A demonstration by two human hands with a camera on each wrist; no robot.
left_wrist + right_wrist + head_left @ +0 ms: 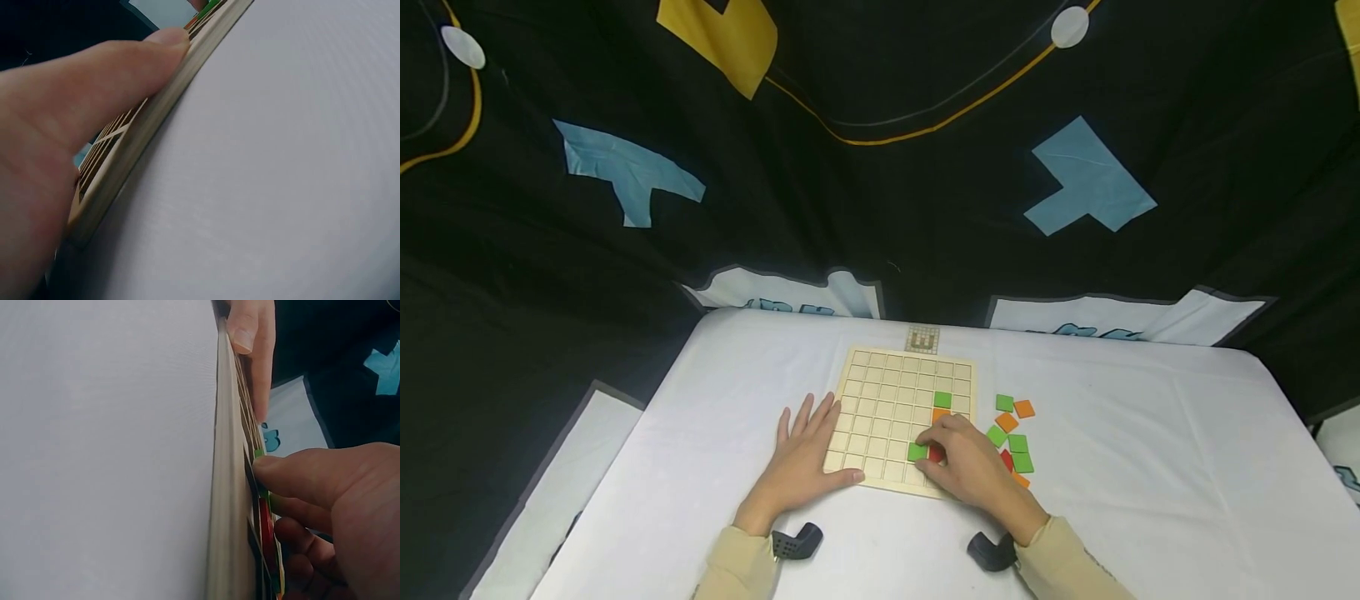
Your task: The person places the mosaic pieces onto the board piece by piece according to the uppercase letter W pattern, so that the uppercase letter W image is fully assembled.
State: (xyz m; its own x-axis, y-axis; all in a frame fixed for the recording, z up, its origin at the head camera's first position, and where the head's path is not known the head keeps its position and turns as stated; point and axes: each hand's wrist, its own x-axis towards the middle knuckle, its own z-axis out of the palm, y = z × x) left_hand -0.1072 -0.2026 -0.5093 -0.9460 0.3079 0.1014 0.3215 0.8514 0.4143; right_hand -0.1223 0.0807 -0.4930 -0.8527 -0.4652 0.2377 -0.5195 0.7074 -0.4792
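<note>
A pale wooden grid board (880, 408) lies on the white table. My left hand (801, 467) rests with spread fingers at its left side, thumb on the front edge; the left wrist view shows that thumb (144, 62) on the rim. Thumb and fingers of my right hand (973, 462) pinch a green square tile (917, 452) at a cell near the front right; whether it is fully seated I cannot tell. Beside it is a red tile (936, 453), partly under the hand. Farther back on the board sit an orange tile (941, 412) and another green tile (943, 399).
Several loose green, orange and red tiles (1018, 443) lie right of the board, some partly overlapping. Behind the board is a small patterned square (922, 338). A black patterned cloth (865, 208) hangs beyond the table (1150, 467). Each wrist carries a black device (797, 542).
</note>
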